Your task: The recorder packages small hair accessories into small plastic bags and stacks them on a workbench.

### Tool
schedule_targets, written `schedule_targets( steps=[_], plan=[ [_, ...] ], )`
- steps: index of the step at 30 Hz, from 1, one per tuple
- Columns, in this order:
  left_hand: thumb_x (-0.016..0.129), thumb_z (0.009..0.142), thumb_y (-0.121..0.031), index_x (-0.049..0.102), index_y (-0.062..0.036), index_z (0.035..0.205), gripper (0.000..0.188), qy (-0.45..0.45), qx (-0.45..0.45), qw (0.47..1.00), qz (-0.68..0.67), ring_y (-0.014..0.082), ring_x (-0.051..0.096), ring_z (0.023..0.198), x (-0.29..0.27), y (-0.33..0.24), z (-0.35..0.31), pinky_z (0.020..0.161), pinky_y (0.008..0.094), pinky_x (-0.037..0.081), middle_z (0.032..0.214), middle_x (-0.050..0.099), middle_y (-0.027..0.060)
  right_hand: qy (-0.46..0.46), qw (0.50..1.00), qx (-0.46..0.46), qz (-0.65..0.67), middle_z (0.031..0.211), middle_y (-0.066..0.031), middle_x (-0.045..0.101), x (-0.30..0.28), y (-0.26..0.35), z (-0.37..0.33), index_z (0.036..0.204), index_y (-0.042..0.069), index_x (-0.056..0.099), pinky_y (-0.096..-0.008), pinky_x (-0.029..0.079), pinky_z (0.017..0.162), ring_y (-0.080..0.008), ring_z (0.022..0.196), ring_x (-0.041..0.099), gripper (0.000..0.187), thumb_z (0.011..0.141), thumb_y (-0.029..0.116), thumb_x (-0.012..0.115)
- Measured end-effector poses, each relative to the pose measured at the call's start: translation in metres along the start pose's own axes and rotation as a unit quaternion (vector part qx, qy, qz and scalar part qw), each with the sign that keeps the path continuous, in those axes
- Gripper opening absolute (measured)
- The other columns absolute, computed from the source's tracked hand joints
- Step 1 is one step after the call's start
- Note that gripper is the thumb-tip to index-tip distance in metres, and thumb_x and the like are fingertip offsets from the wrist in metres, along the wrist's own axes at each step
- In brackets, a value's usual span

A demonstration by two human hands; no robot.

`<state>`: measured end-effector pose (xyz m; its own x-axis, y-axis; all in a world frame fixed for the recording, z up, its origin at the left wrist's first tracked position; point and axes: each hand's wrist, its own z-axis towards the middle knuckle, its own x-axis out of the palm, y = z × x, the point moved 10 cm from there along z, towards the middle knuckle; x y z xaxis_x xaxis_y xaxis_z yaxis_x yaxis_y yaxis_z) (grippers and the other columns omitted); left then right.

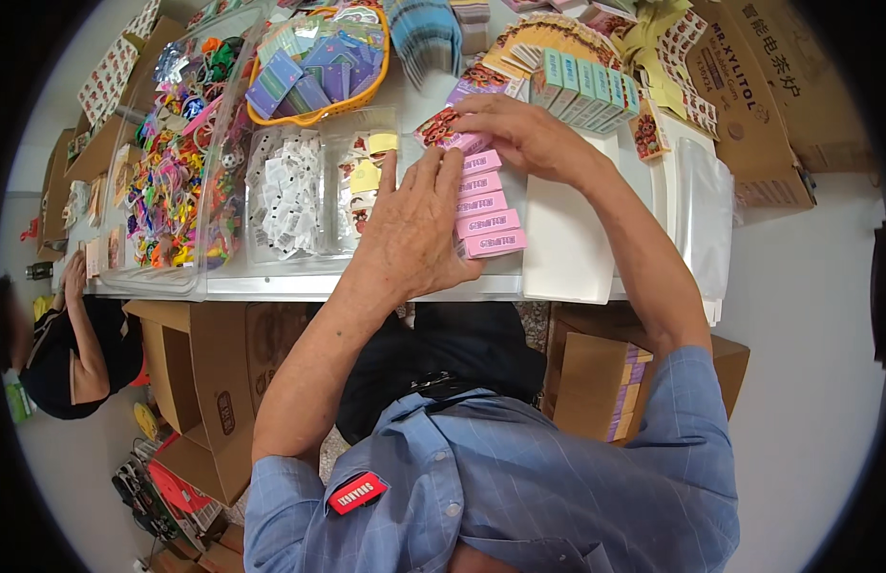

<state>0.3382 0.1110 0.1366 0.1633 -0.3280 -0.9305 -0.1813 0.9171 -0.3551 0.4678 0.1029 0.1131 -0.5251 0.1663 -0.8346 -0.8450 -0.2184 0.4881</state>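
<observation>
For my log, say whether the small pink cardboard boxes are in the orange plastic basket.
No: the pink boxes are on the table.

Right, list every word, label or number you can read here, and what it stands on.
I'll give places, not wording.
Brown carton, upper right: large dark print, readable.
Red tag on the shirt: pale lettering, readable.
Pink boxes by the left hand: characters too small to read surely.
Teal boxes: print too small.
Open carton below: print blurred.

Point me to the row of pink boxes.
In the head view, the row of pink boxes sits on the table just right of the picture's centre, in its upper half, beside the left hand and nearer the person than the teal boxes.
</observation>
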Motion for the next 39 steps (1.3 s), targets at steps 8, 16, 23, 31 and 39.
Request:
schedule_targets(
  steps=[8,16,23,31,39],
  plan=[
    [0.082,0.064,-0.034,0.026,0.0089,0.148,0.110,-0.043,-0.018,0.999,0.006,0.0414,0.037,0.140,-0.003,0.000,-0.010,0.116,0.0628,0.026,0.150,0.032,0.0317,0.114,0.971,0.161,0.138,0.133,-0.0104,0.061,-0.007,-0.007,-0.002,0.126,0.008,0.061,-0.0338,0.041,0.108,-0.0239,0.119,0.059,0.032,0.094,0.012,0.057],
    [0.082,0.063,-0.028,0.019,0.0064,0.153,0.115,-0.004,-0.054,0.998,-0.010,0.0480,0.027,0.146,0.003,-0.003,-0.010,0.116,0.0615,0.027,0.157,0.020,0.0333,-0.029,0.785,0.233,0.574,0.106,-0.0011,0.057,0.052,-0.011,-0.017,0.122,0.003,0.058,-0.0288,0.040,0.097,-0.0123,0.103,0.052,0.036,0.102,0.031,0.045],
    [0.085,0.062,-0.029,0.022,0.0069,0.153,0.116,-0.011,-0.014,0.998,0.068,0.0493,0.026,0.145,-0.002,-0.007,-0.012,0.119,0.0605,0.021,0.158,0.021,0.0313,-0.059,0.873,0.243,0.420,0.112,-0.0036,0.060,0.043,-0.003,-0.008,0.117,0.005,0.063,-0.0289,0.044,0.095,-0.0126,0.102,0.054,0.034,0.104,0.031,0.044],
    [0.083,0.063,-0.035,0.023,0.0054,0.153,0.115,0.003,0.003,0.995,0.095,0.0483,0.025,0.146,0.002,-0.007,-0.004,0.120,0.0602,0.018,0.153,0.029,0.0297,-0.109,0.794,0.255,0.541,0.129,-0.0094,0.059,0.062,-0.008,-0.007,0.139,0.005,0.052,-0.0328,0.044,0.104,-0.0167,0.119,0.055,0.050,0.106,0.041,0.038],
    [0.083,0.060,-0.044,0.031,0.0016,0.149,0.113,0.013,0.044,0.995,0.088,0.0445,0.039,0.134,-0.005,-0.006,0.007,0.119,0.0591,0.022,0.139,0.041,0.0265,-0.088,0.767,0.287,0.568,0.144,-0.0182,0.050,0.064,-0.002,-0.009,0.150,-0.001,0.039,-0.0345,0.038,0.113,-0.0241,0.134,0.048,0.075,0.104,0.059,0.035]
  ],
)
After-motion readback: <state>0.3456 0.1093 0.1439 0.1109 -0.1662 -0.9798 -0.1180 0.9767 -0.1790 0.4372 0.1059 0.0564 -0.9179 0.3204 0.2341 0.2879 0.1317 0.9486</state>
